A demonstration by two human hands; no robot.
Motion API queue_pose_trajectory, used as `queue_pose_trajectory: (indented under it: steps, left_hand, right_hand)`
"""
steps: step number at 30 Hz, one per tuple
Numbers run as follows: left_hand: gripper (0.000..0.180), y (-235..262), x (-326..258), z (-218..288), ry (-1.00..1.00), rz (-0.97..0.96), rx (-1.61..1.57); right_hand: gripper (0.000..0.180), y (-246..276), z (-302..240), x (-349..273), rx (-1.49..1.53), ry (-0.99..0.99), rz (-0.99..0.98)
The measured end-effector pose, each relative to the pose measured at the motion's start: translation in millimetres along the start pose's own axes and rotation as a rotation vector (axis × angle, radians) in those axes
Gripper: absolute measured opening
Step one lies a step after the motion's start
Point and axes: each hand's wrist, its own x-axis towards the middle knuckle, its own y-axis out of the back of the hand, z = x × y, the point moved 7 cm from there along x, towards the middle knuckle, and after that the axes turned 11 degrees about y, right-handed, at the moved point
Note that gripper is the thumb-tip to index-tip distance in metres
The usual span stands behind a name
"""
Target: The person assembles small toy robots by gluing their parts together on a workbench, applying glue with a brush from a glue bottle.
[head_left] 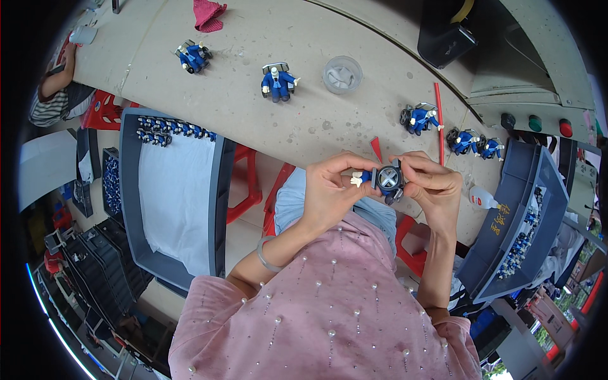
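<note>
Between my two hands, over my lap at the table's near edge, is a small toy figure in a wheelchair [389, 179], its round black wheel with a grey cross facing up. My left hand [332, 190] pinches its left side, where a blue sleeve and a pale hand stick out. Fingers and thumb of my right hand [432, 183] close on its other side. Just beyond them lies a small red pointed piece [376, 149]. Similar blue-suited wheelchair figures stand on the table: one [418, 119] beside a thin red stick [438, 120], another [277, 82] farther left.
A grey bin [130, 190] lined with white sheet, with rows of figures, is at my left. Another grey bin [494, 244] with many figures is at right, near a white bottle [482, 197]. On the table are a clear cup [342, 75] and a red cloth [208, 15]. Another person's arm [60, 79] shows far left.
</note>
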Motion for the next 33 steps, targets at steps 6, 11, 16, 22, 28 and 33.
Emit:
queue_pose_trajectory:
  steps: [6, 11, 16, 22, 28, 33]
  left_hand:
    - [0.030, -1, 1, 3, 0.024, -0.004, 0.054]
    - [0.027, -5, 3, 3, 0.072, -0.076, 0.075]
    - [0.028, -6, 3, 3, 0.062, -0.065, 0.195]
    - [0.027, -10, 3, 1, 0.077, -0.032, 0.178]
    - [0.024, -11, 4, -1, 0.104, -0.051, 0.161]
    - [0.023, -12, 10, -2, 0.156, -0.117, -0.008]
  right_hand:
    - [0.045, 6, 9, -3, 0.112, -0.287, 0.103]
    - [0.040, 1, 10, 4, 0.165, -0.439, 0.018]
    - [0.032, -2, 12, 6, 0.120, -0.536, -0.042]
    - [0.031, 0, 10, 6, 0.044, -0.547, -0.030]
    - [0.031, 4, 9, 8, 0.020, -0.522, -0.047]
    - [0.035, 5, 4, 14, 0.165, -0.533, -0.065]
